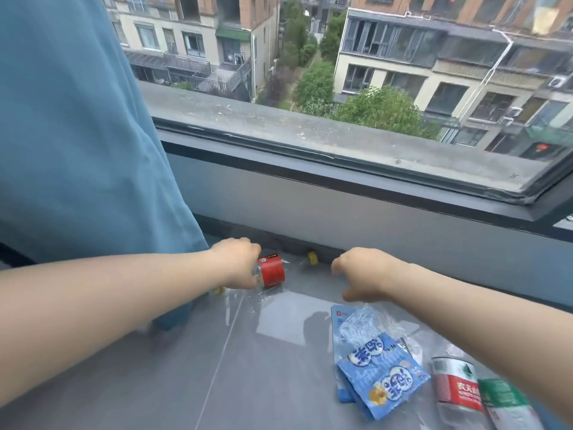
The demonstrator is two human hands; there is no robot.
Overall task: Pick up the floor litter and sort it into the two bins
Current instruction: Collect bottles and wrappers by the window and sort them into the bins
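Left hand (238,263) grips the red-labelled bottle (273,271), seemingly to lift it for sorting, while the right hand (362,274) hovers beside that bottle, loosely curled and empty.

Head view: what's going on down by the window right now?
A person is reaching for floor litter. Their left hand has a grip on a clear red-labelled bottle; the right hand hovers empty near a yellow cap. Blue snack wrappers, a red-and-white-labelled bottle and a green-labelled bottle lie on the tiles. No bins show.
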